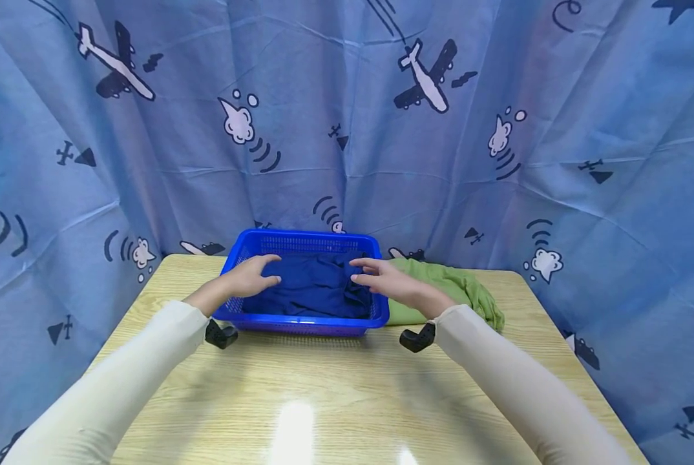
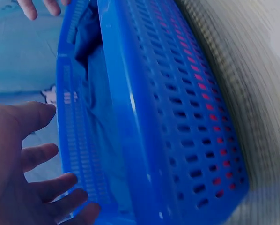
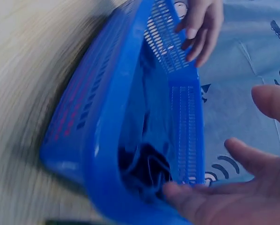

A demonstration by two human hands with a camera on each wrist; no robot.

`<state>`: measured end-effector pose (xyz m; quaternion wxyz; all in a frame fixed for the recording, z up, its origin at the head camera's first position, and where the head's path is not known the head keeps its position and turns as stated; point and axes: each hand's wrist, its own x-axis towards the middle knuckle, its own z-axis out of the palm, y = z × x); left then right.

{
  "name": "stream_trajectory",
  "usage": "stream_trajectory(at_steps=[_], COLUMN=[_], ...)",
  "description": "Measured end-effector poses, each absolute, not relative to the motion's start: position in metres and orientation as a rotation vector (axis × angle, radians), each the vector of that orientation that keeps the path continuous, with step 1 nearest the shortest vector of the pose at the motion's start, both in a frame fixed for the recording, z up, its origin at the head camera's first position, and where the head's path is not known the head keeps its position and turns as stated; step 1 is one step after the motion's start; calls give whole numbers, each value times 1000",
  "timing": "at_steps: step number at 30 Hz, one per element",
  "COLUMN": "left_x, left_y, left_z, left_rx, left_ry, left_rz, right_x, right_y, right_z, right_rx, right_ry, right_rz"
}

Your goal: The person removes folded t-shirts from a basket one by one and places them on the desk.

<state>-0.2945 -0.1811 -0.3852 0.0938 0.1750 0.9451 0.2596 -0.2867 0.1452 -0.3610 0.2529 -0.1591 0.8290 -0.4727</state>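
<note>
A blue plastic basket (image 1: 306, 320) with slotted walls stands toward the back of the table. Dark blue cloth (image 1: 306, 284) lies crumpled inside it. Over the basket's left side hovers my left hand (image 1: 248, 276), fingers spread and holding nothing. Above the right side my right hand (image 1: 390, 281) is likewise spread, its palm turned inward. In the left wrist view the left fingers (image 2: 60, 180) reach over the basket's opening. The right wrist view has the right fingertips (image 3: 177, 190) close by the rim, near the folded cloth (image 3: 151, 171).
A green cloth (image 1: 440, 287) lies in a heap to the right of the basket, partly behind my right arm. The wooden table (image 1: 335, 387) extends in front. Behind it hangs a blue curtain (image 1: 300, 97) printed with airplanes.
</note>
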Motion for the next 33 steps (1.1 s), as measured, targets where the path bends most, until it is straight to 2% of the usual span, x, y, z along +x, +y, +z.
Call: stream_trajectory(at_steps=[17, 27, 33], left_x=[-305, -307, -307], left_y=[-199, -201, -199], left_z=[-393, -401, -405], left_rx=[243, 75, 50], left_ry=[2559, 2353, 2387], left_rz=[785, 961, 976], right_x=[-307, -319, -321], right_y=[106, 111, 110], right_z=[-375, -381, -378], right_rx=[45, 141, 37], right_ry=[2180, 2089, 2130], right_rz=[-1438, -1511, -1424])
